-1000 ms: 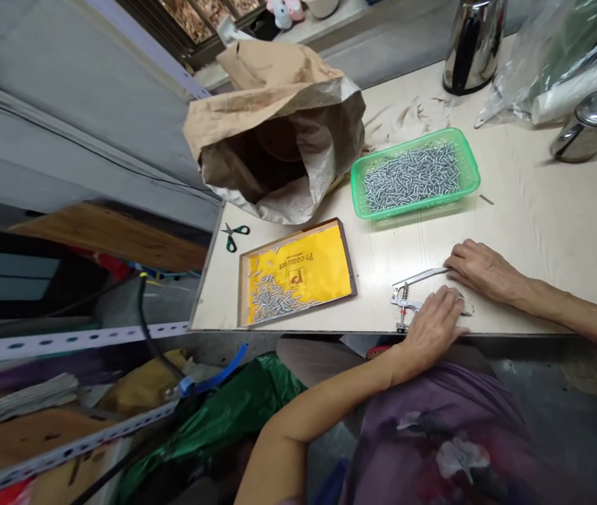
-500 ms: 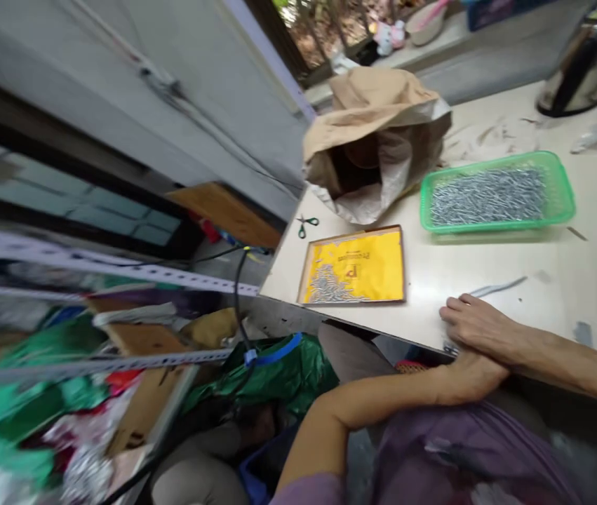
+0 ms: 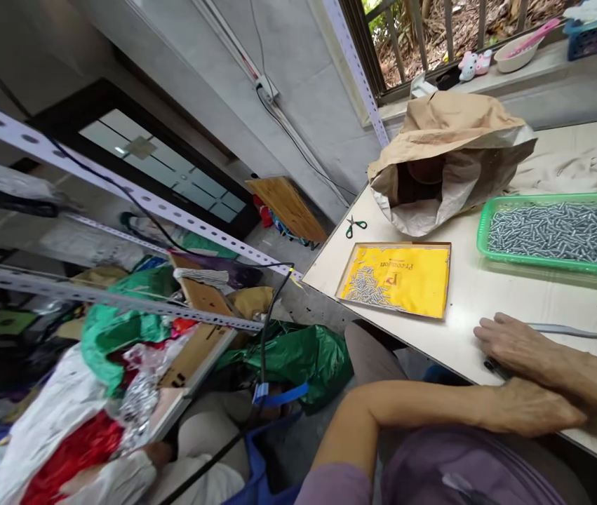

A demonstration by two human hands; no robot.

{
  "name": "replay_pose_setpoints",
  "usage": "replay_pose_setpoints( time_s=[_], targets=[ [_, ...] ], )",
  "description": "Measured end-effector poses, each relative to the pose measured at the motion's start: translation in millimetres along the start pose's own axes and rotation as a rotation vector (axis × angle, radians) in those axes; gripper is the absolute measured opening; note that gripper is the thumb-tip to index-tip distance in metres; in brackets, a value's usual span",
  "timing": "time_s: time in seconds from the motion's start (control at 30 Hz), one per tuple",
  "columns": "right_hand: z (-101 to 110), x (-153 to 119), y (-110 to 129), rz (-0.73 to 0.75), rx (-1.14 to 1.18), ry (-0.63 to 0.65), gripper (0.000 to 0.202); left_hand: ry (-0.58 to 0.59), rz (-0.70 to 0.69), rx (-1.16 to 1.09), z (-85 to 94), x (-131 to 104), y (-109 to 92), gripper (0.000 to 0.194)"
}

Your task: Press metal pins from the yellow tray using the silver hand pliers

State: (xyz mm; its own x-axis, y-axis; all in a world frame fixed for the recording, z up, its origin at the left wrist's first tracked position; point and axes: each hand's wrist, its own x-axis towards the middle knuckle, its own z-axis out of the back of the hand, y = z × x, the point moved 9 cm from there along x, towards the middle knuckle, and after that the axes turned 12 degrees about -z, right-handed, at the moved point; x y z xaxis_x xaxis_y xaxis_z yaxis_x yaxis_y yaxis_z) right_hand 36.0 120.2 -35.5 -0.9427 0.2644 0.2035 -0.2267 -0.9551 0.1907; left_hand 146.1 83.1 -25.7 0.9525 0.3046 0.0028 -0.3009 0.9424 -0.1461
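Note:
My right hand rests on the table edge, knuckles up and fingers curled. A small dark object, too hidden to name, shows under its palm. Beside that wrist lies a thin grey tool, its near end hidden. My left hand is just below the right forearm, its fingers out of sight. Left of the hands is a shallow tray with a yellow bottom and small metal pins heaped in one corner. A green basket full of similar pins stands behind my right hand.
An open brown paper bag stands behind the tray, near green-handled scissors. Perforated metal rails, a cable and bags fill the left side. Grey-clothed legs show at the bottom.
The view has swung left, so the table and its objects appear farther right. My left hand has shifted right, under the right forearm; the right hand still rests at the table edge.

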Motion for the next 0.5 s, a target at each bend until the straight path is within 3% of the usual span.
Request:
replay_pose_setpoints(
  time_s=[0.13,0.23,0.3,0.37,0.4,0.5],
  targets=[
    [17.4,9.6,-5.8,-0.055,0.036,-0.021,0.028,0.029,0.014,0.040,3.2,6.2,5.2,0.043],
    [63.6,18.8,-17.2,-0.151,0.255,-0.093,0.025,-0.064,0.043,0.101,13.9,-0.5,-1.2,0.046],
    [106.2,20.5,-41.6,-0.267,0.398,-0.233,0.022,-0.188,0.078,0.131,25.3,-21.6,-4.7,0.044],
    [146.2,14.4,-74.9,-0.368,0.400,-0.403,0.020,-0.290,0.197,0.151,36.4,-62.1,5.2,0.039],
    [161.1,8.2,-95.8,-0.450,0.344,-0.472,0.025,-0.309,0.323,0.160,40.9,-90.3,19.1,0.036],
    [174.3,-12.3,-149.9,-0.647,0.147,-0.475,0.052,-0.260,0.807,0.218,53.8,-194.9,74.6,0.028]
  ],
)
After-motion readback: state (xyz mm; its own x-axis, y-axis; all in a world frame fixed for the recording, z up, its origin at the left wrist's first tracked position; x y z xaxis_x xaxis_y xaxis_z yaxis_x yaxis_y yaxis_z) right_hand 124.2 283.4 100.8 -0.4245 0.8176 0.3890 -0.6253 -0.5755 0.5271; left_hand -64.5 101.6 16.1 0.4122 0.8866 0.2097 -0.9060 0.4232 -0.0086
